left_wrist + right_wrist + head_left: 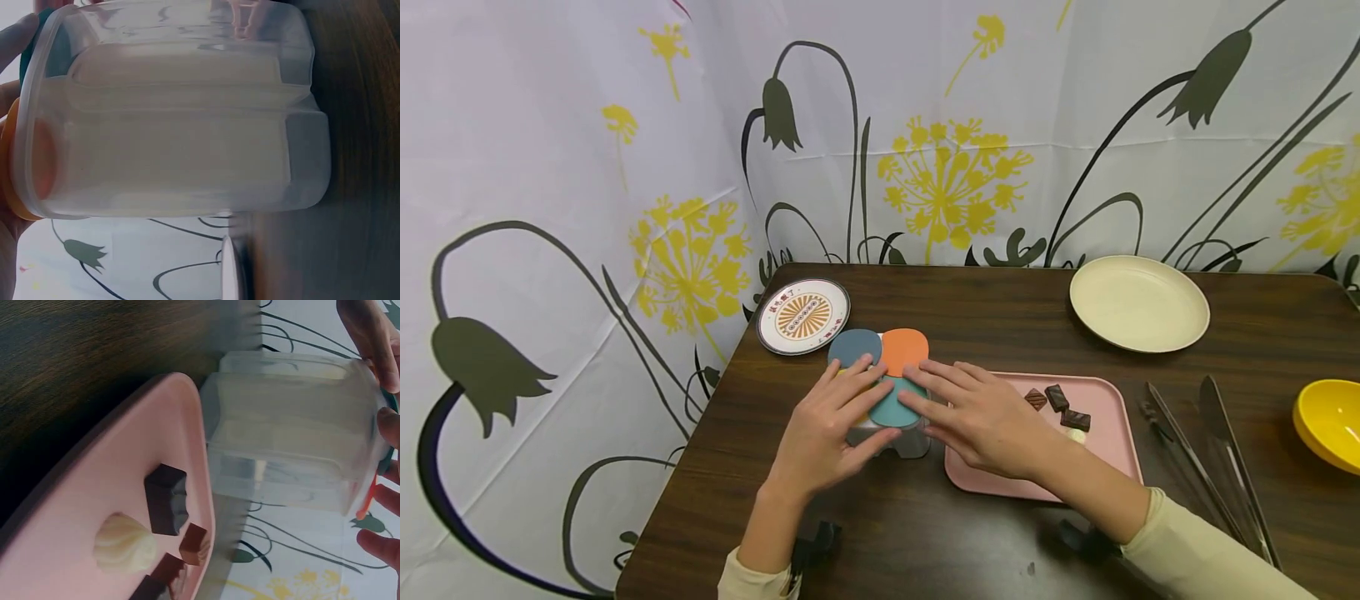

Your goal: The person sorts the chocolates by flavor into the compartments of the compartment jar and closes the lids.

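A clear plastic container (181, 150) stands upright on the dark wooden table, its walls see-through and divided into compartments. Its top carries several coloured lids: a blue lid (854, 345), an orange lid (906, 350), a teal lid (898, 405) and a yellow one mostly hidden under fingers. My left hand (827, 429) lies over the left side of the top, fingers extended and touching the lids. From the right, my right hand (992, 417) reaches over with fairly straight fingers on the orange and teal lids. Neither hand's fingers curl round anything.
A pink tray (1105, 467) with several chocolates (1075, 419) lies right of the container, under the right forearm. Behind are a patterned plate (805, 317) and a cream plate (1138, 304). Metal tongs (1232, 458) and a yellow bowl (1328, 421) sit at right.
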Tool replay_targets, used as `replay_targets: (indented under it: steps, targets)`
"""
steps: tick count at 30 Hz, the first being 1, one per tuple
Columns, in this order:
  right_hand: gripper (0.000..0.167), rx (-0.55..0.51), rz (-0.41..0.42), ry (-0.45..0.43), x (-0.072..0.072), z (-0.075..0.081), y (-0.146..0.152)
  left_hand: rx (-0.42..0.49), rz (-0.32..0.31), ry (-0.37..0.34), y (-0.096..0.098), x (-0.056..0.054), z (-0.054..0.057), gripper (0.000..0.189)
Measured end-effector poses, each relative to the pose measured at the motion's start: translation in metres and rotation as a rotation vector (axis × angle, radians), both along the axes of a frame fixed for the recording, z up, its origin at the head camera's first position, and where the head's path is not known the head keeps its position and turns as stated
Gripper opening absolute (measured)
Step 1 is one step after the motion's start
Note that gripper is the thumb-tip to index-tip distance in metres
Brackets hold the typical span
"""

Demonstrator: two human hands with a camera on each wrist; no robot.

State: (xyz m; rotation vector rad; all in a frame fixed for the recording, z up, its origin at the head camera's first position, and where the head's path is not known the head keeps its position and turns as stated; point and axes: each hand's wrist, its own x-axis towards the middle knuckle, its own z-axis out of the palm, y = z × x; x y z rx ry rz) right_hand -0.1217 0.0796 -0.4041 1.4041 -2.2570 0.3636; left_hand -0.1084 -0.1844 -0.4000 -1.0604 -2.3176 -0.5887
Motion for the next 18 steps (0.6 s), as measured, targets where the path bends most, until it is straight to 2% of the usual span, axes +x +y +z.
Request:
replay_targets:
  steps: [7,14,18]
  targets:
    - [0.050,-0.017,-0.011,0.032,-0.002,-0.002,-0.002,0.032,0.005,0.041,0.003,-0.002,-0.005,0.054]
    - [0.053,-0.013,-0.013,0.055,-0.004,0.000,-0.005,0.072,0.009,0.126,0.006,-0.004,-0.012,0.051]
    - [0.050,-0.013,-0.011,0.065,-0.005,0.004,-0.005,0.108,0.008,0.170,0.008,-0.006,-0.016,0.049]
